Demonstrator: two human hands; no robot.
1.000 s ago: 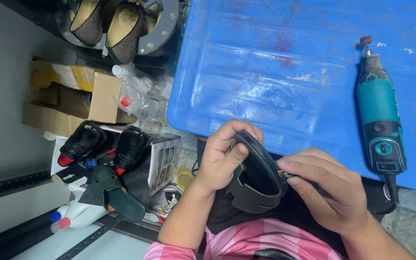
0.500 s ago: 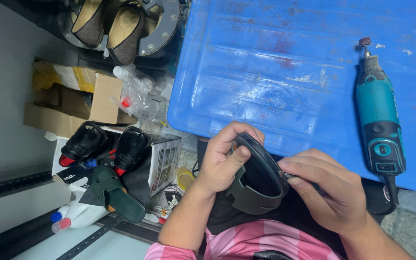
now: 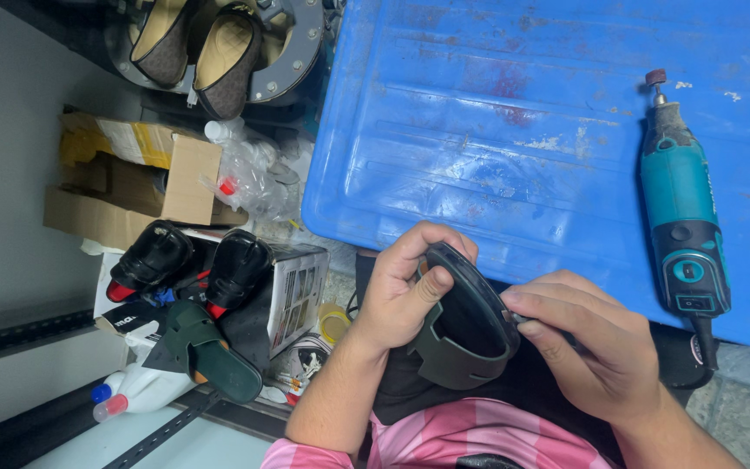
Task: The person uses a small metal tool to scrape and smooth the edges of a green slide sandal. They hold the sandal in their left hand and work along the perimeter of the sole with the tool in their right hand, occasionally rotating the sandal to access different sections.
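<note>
Nothing much shifted; sandal stays on edge between hands, left hand curled round its rim, right hand pinched on its right edge; long axis running away from body.

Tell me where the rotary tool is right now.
The teal rotary tool lies untouched on the blue plastic lid, at the right of the head view, beyond the right hand.

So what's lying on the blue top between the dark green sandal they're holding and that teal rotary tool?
Only the right hand sits between the sandal and the rotary tool; past it, the head view shows bare, scuffed blue surface.
</note>
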